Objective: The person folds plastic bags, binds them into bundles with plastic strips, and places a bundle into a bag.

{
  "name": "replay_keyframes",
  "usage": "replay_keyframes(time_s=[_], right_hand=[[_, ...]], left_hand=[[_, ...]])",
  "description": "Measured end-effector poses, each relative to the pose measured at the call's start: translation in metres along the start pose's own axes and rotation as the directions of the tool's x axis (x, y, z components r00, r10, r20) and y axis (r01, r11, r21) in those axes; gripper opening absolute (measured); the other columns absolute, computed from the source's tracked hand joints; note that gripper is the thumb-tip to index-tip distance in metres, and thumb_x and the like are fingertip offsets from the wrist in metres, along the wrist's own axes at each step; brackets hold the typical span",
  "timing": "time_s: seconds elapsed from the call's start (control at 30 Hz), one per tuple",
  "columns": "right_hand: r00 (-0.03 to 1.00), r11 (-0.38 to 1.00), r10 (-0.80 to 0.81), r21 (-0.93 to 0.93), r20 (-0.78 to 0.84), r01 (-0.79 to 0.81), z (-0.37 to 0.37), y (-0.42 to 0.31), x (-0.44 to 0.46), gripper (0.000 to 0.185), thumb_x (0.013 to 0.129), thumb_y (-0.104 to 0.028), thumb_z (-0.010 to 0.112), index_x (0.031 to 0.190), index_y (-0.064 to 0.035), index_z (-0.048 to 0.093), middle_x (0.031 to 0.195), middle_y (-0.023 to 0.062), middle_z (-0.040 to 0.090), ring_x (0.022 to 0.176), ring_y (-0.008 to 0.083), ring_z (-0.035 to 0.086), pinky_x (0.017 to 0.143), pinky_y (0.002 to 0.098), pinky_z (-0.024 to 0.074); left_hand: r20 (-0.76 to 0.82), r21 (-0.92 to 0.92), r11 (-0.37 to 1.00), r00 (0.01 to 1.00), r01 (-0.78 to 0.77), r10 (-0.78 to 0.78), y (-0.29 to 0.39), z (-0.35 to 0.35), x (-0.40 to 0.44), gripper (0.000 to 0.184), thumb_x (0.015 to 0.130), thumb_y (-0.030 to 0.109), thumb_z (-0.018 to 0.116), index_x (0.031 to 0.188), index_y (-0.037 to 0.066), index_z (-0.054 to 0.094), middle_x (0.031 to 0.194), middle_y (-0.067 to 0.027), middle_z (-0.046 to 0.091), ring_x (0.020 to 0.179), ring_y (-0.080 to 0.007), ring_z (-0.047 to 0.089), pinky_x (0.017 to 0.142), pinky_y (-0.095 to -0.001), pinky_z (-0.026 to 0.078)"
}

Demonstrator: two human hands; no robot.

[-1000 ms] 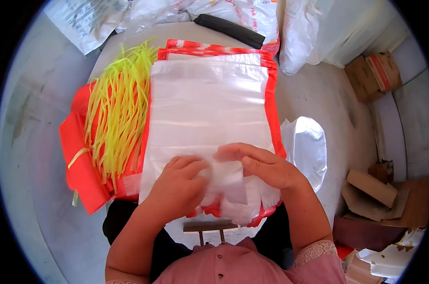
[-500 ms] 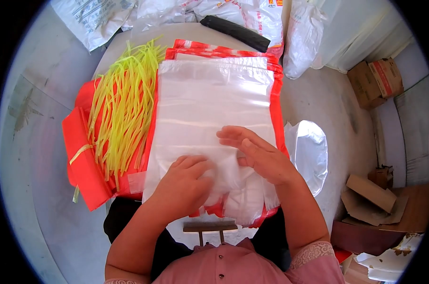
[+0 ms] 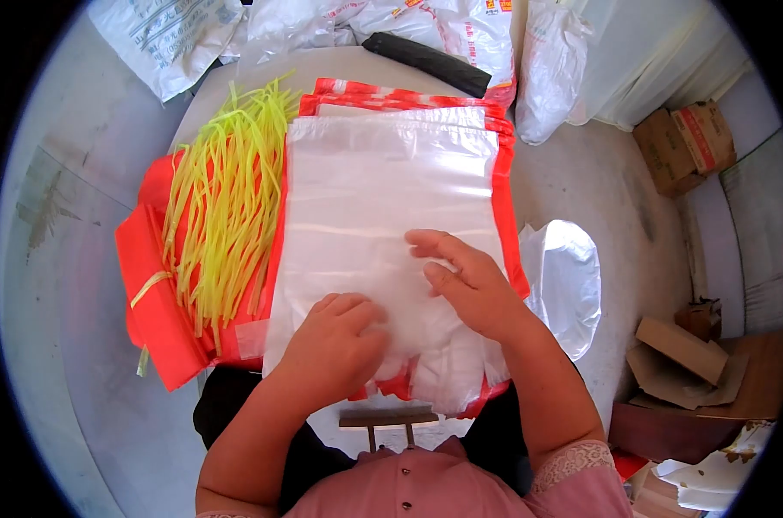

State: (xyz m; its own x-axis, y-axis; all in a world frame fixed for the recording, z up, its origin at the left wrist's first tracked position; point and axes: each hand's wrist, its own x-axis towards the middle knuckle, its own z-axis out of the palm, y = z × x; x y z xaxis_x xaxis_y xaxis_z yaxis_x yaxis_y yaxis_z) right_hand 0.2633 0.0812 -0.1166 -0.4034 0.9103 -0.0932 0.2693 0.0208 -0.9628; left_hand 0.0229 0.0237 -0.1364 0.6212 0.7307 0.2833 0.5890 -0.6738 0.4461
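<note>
A stack of clear plastic bags (image 3: 391,190) lies over red-edged bags (image 3: 505,207) in front of me. My left hand (image 3: 335,345) is at the lower left of the stack, its fingers curled and partly blurred; what they hold, if anything, is hidden. Over the right part of the stack is my right hand (image 3: 469,281), fingers apart and nothing in them. Crumpled clear plastic (image 3: 443,363) lies between and below the hands. Left of the stack, yellow-green strips (image 3: 223,216) rest on red material (image 3: 154,293), part of it tied in a roll.
A black roll (image 3: 426,62) and white printed sacks (image 3: 486,39) are at the back. A shiny silvery bag (image 3: 566,285) sits right of the stack. Cardboard boxes (image 3: 685,148) stand farther right, with an opened carton (image 3: 685,367) at the lower right. A stool edge (image 3: 388,418) shows below.
Over the last second my right hand has moved up the stack, away from the crumpled plastic, and its fingers have spread. My left hand stays near the same place.
</note>
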Motion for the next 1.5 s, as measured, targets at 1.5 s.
replay_keyframes(time_s=[1.5], right_hand=[[0.686,0.412,-0.582,-0.569,0.436,0.711,0.015,0.020,-0.027,0.020,0.079,-0.008,0.067,0.098,-0.0038,0.070,0.102,0.0065,0.067,0.094,0.0261,0.064,0.079,0.0382,0.0547]], left_hand=[[-0.089,0.059,0.989,0.988,0.134,-0.128,-0.001,0.011,0.009,0.024,0.076,0.008,0.077,0.099,0.007,0.069,0.106,-0.0093,0.071,0.098,-0.0327,0.067,0.087,-0.0440,0.054]])
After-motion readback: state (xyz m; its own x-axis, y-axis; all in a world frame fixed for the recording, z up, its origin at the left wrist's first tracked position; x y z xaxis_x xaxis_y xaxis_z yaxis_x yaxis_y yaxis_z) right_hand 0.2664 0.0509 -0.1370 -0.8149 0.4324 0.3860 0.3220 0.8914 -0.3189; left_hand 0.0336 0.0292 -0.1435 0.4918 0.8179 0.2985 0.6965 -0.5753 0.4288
